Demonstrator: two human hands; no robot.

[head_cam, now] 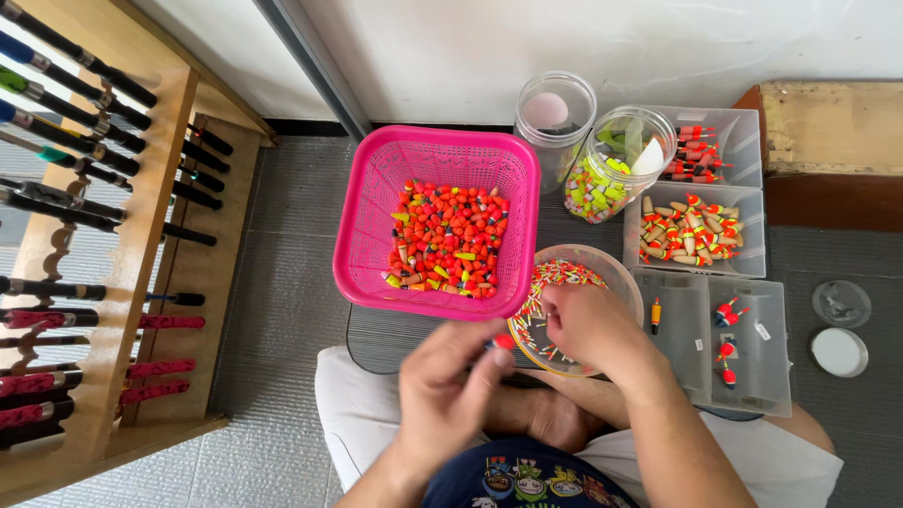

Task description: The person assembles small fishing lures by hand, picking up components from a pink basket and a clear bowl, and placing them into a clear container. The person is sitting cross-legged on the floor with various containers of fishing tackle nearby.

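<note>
A pink plastic basket [367,216] holds a heap of small orange, red and yellow fishing floats [447,240]. My left hand [447,386] is in front of the basket, pinching a small red float [505,341] between thumb and fingers. Just beside it, my right hand [588,325] reaches into a round clear bowl [616,273] of thin striped float stems [555,277], fingers curled over its near side. Whether it holds a stem is hidden.
Two clear jars [555,108] [616,165] stand behind the bowl. Clear compartment trays [696,226] at the right hold more floats. Two lids [839,350] lie on the floor at far right. A wooden rack of fishing rods [103,235] fills the left side.
</note>
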